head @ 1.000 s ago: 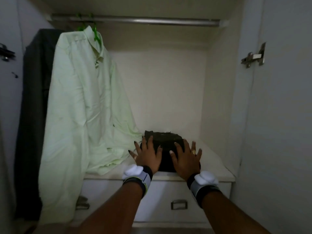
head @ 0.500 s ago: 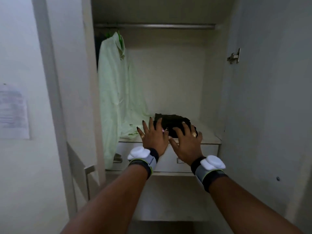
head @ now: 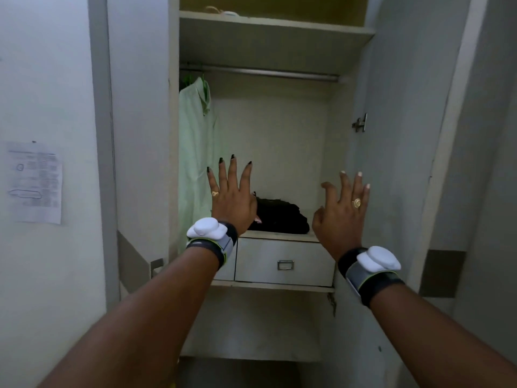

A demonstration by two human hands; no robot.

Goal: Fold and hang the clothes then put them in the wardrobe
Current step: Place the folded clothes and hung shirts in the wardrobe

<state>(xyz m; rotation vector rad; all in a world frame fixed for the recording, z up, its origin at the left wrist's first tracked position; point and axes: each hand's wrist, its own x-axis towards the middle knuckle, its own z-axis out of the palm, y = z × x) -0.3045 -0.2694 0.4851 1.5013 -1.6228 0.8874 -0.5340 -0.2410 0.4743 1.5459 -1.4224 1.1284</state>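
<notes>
Both hands were up in front of the open wardrobe (head: 279, 40): left hand (head: 232, 200) and right hand (head: 340, 217) with fingers spread, holding nothing. The folded black clothes (head: 279, 217) sat on the ledge above the drawer (head: 284, 261). A pale green shirt (head: 195, 152) hung off the rail (head: 268, 72), far left.

The wall notice (head: 35, 182) is unreadably blurred.

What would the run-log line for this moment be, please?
left hand open | right hand open | folded black garment on shelf | green shirt hanging
</notes>
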